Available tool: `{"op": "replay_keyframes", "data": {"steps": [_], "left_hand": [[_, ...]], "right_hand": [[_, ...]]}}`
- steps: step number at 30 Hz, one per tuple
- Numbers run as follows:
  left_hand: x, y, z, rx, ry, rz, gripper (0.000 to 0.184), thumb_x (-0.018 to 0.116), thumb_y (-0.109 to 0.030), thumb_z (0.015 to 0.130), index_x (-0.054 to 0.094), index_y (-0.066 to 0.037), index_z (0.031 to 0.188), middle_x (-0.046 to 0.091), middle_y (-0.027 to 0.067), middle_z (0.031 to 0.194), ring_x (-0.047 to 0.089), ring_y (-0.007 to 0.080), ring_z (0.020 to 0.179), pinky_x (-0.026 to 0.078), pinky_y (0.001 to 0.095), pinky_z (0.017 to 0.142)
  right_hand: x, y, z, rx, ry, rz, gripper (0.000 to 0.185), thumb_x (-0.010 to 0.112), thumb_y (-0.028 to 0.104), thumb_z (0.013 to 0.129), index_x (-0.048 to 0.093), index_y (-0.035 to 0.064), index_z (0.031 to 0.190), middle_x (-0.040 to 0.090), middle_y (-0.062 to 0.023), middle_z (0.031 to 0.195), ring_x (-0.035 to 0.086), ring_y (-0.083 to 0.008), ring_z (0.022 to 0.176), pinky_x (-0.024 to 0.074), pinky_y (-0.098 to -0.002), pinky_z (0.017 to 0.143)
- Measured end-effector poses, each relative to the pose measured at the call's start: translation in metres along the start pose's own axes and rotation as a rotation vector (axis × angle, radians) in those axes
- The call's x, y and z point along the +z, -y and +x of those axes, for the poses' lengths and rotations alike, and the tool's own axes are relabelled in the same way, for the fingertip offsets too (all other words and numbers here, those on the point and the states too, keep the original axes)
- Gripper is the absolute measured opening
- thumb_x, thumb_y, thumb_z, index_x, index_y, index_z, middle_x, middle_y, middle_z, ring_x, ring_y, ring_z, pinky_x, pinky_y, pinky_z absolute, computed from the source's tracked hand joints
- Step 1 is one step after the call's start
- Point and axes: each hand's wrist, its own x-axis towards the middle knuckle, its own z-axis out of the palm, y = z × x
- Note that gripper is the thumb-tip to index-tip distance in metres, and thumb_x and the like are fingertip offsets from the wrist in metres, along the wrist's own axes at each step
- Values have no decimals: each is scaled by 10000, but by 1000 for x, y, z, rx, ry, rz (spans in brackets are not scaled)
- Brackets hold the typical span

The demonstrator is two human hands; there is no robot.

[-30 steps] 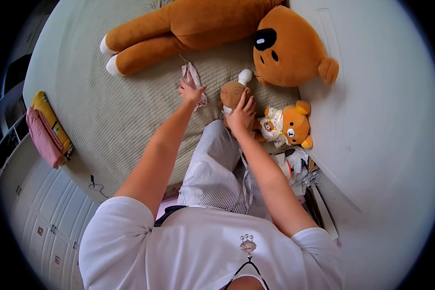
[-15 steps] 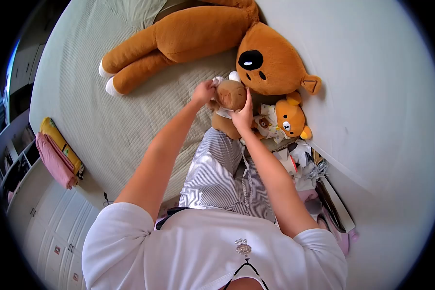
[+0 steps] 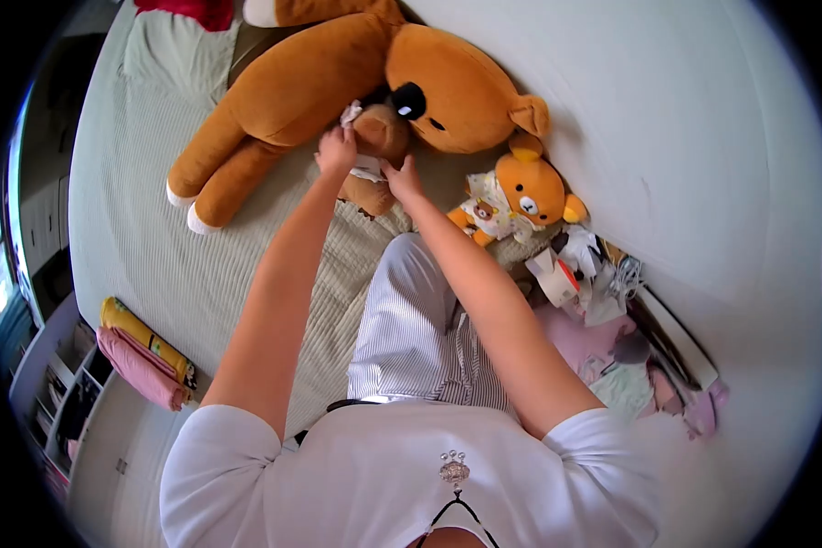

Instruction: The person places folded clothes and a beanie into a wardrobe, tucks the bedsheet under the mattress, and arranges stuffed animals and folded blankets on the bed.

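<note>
A small brown plush toy (image 3: 381,134) with a white collar lies against the large brown plush bear (image 3: 288,100). A pale pink, bow-like piece (image 3: 351,112) sticks out at the toy's side, near its head. My left hand (image 3: 338,151) grips the toy by that side, its fingers closed. My right hand (image 3: 402,179) closes on the other side, by the collar. Just right of my hands sits a small orange bear plush (image 3: 528,192) in a patterned white outfit, touched by neither hand. The small toy's face cannot be made out.
The ribbed, pale green bed cover (image 3: 237,301) spreads under the toys. Folded pink and yellow cloths (image 3: 146,356) lie at the left bed edge. Papers, a cable (image 3: 626,274) and other clutter fill the right side, near the pale wall (image 3: 703,183). A red cloth (image 3: 192,11) is at the top.
Both hands have carried the small plush toy up and left, away from the orange bear and closer against the large bear. The view has also shifted.
</note>
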Motion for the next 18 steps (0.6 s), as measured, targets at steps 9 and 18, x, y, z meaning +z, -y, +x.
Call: {"op": "replay_keyframes", "data": {"steps": [9,18], "left_hand": [[76,-49,-146,248,-383,-135,796,687,-294,771,274,-126,1429,256,241,1441,207,410,1374,208,589,1069],[231,-80,-150,257,298,-126,1131,783,-130,593,70,-195,1470,438,259,1278,498,371,1159,437,513,927]], "right_hand": [[-191,-85,-90,261,-977,217,520,709,119,763,435,-11,1185,513,-120,1014,549,-232,860,452,-360,801],[-261,-166,-43,444,-228,689,416,649,138,631,506,134,1022,592,-38,892,540,-208,916,389,-525,893]]}}
